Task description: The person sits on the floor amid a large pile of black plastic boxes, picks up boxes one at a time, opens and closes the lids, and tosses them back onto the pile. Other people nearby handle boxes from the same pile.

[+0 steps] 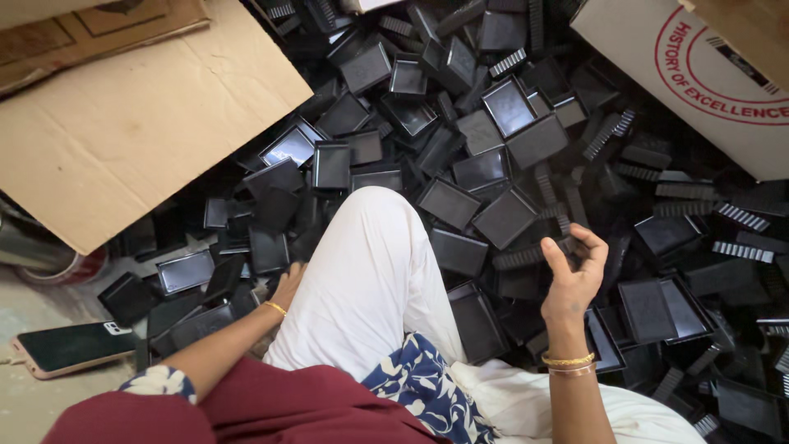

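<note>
A big heap of black plastic rectangular covers (460, 156) and ribbed black pieces (744, 218) lies on the floor around my raised knee in white trousers (374, 263). My right hand (574, 271) is lifted above the heap, palm toward me, fingers loosely curled, with nothing visibly in it; gold bangles circle its wrist. My left hand (288, 286) reaches down beside the knee among the covers. Its fingers are hidden behind my leg, so I cannot tell whether it grips one.
A flat brown cardboard sheet (140, 115) lies at the upper left, a white cardboard box (699, 74) at the upper right. A phone (70, 349) rests on the bare floor at the lower left. A metal vessel (33, 247) peeks from under the cardboard.
</note>
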### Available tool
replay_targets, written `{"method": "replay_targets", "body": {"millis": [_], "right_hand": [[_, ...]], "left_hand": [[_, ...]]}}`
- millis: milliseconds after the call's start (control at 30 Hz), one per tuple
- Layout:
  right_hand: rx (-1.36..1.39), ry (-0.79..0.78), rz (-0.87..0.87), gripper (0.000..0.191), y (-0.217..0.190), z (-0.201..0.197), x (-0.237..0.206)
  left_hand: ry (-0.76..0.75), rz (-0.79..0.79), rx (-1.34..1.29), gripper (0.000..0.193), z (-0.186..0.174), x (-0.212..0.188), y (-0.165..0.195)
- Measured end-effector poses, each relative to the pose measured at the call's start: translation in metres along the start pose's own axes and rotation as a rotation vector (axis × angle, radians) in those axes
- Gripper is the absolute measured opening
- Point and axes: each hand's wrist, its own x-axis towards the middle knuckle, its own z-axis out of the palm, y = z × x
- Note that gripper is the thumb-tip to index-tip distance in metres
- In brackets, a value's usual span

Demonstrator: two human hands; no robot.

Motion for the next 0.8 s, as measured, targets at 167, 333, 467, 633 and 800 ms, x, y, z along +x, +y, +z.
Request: {"method": "replay_targets", "body": {"millis": [167,333,467,633,800], "right_hand": [[-0.060,-0.008,-0.009,0.045,-0.004,0.010,0.001],[-0.084,-0.032,-0.053,0.046,-0.006,0.020,0.001],[-0.063,-0.050,-0.024,0.047,-0.007,0.025,0.001],[-0.091,-0.048,-0.031,0.046,-0.008,0.028,0.004],[-0.112,-0.015,-0.063,0.047,0.001,0.016,0.006]], "left_hand": [[0.082,0.168,0.067,0.058,0.008,0.010,0.023],[0.080,0.275,-0.154,0.055,-0.005,0.023,0.033],[0.158,0.368,-0.468,0.052,-0.031,0.040,0.039],[0.306,0.444,-1.340,0.056,-0.074,0.115,0.076],[0.495,0.441,-0.440,0.058,-0.142,0.215,0.104]]}}
